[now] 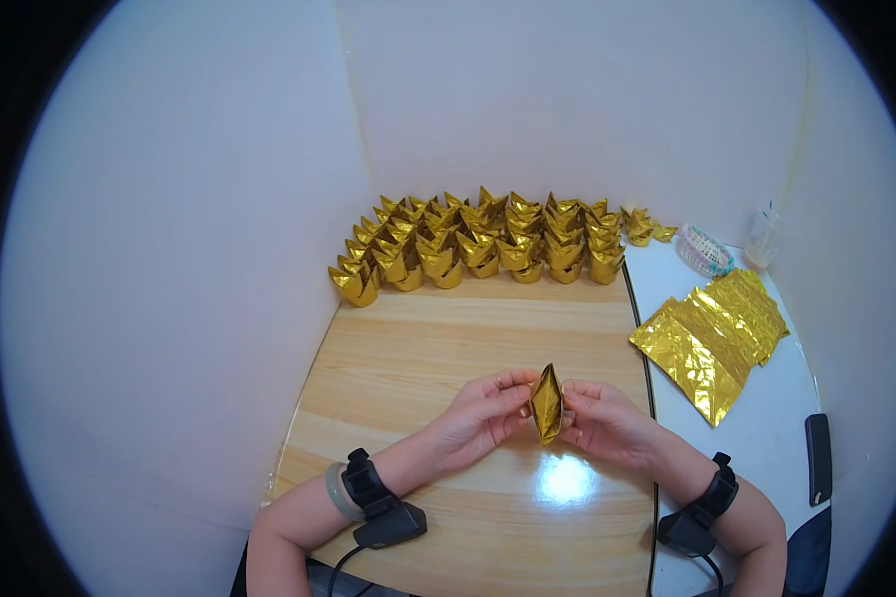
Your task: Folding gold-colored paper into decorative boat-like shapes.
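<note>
Above the wooden table, a gold foil paper ingot (547, 406) is held between both my hands, its pointed ends up and down and its hollow showing as a narrow diamond. My left hand (486, 413) pinches its left side with thumb and fingers. On the opposite side, my right hand (607, 423) grips it with the thumb near the upper edge and fingers lower down. Part of the fingertips is hidden behind the foil. Toward the back of the table stand rows of finished-looking gold foil ingots (480, 249), stacked close together.
On the white surface at the right lies a pile of gold foil sheets (712, 348). Behind it are a pale woven basket (705, 251), a clear plastic cup (764, 239) and small gold pieces (647, 227). A black phone-like slab (818, 460) rests at the right edge. White walls enclose the table.
</note>
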`<state>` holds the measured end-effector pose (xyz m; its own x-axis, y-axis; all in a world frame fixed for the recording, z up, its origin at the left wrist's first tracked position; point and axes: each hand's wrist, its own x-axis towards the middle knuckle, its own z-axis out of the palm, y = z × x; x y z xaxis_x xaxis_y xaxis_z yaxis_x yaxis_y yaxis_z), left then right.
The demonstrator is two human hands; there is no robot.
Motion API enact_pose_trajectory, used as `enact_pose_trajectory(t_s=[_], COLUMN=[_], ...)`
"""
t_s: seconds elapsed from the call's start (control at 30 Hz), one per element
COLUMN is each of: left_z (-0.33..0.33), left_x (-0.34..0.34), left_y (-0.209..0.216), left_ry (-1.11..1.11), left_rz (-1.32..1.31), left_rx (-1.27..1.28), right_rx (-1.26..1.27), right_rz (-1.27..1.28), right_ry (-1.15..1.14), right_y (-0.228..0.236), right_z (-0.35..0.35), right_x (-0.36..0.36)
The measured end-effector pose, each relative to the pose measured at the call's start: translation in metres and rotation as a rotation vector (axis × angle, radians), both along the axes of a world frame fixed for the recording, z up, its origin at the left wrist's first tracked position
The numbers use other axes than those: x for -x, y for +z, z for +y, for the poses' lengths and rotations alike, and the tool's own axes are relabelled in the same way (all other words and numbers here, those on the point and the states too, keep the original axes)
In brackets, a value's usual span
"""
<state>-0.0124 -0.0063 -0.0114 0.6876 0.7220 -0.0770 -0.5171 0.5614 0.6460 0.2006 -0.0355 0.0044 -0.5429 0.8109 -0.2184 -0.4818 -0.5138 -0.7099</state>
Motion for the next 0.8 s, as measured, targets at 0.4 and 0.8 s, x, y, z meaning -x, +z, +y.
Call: enact_pose_trajectory(t_s=[0.4, 0.8], left_z=[-0.001, -0.004], left_x=[0.002, 0.006], left_y=[0.005, 0.014], left_ry=[-0.047, 0.259], left_rz=[0.032, 0.625], left_rx=[-0.071, -1.571], right_rx=[0.014, 0.033], right_rz=[0.046, -0.223], right_ry=[-0.058, 0.131], right_y=[0.004, 0.011], right_z=[0.000, 0.008], right_x=[-0.002, -0.016])
